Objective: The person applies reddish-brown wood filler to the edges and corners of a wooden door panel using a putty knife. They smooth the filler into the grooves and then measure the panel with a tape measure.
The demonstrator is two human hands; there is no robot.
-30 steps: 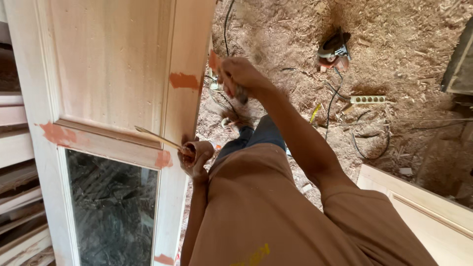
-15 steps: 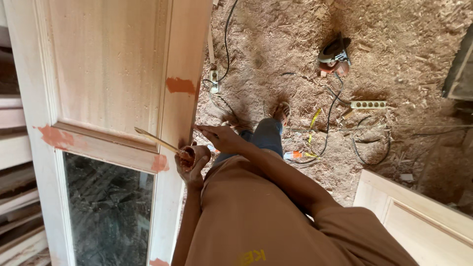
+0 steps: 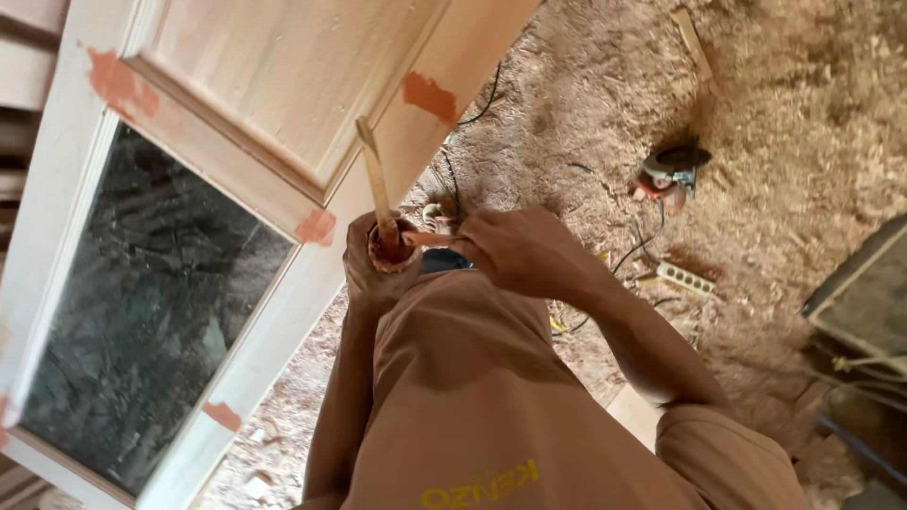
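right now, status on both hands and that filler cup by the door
Left hand gripping small filler cup, wooden stick standing in it. Right hand pinching a flat scraper at cup rim. Wooden door beside, reddish patches on joints. Nothing between.

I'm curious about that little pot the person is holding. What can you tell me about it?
The small round container looks smeared with reddish-brown filler, the same colour as the patches on the wooden door. The left hand cups it from below, mouth upward. A thin wooden stick stands tilted in it, and the right hand reaches its rim.
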